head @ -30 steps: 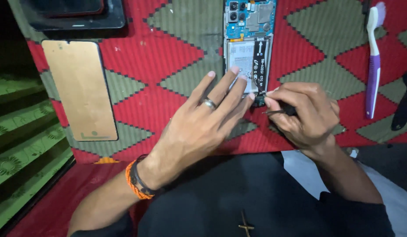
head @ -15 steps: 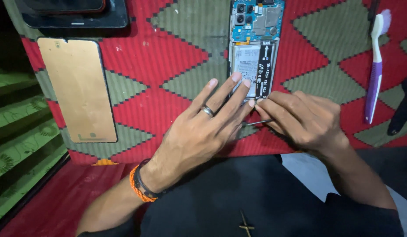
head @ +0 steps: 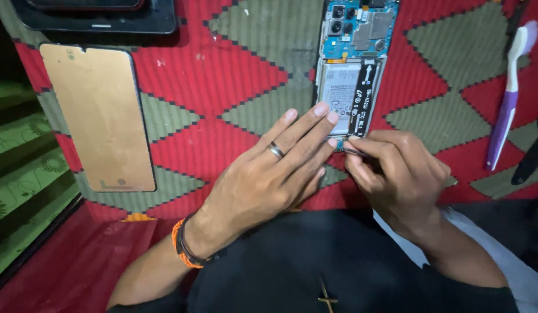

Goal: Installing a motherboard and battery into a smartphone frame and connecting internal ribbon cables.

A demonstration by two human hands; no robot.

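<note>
An opened phone (head: 354, 64) lies face down on the red and green patterned cloth (head: 222, 87), its circuit board and battery exposed. My left hand (head: 269, 174), with a ring and an orange wristband, rests flat with its fingertips on the phone's lower end. Beside it, my right hand (head: 396, 174) pinches a thin metal tool (head: 354, 152) whose tip touches the phone's bottom edge. The bottom part of the phone is hidden under my fingers.
A detached phone screen panel (head: 100, 116), copper-coloured back up, lies at the left. A dark tray (head: 100, 17) sits at the top left. A purple and white toothbrush (head: 508, 98) lies at the right, with a black tool (head: 533, 153) at the right edge.
My hands have stayed at the phone's lower end. The right hand has shifted slightly, with the tool tip now against the bottom edge. The view has drifted a little.
</note>
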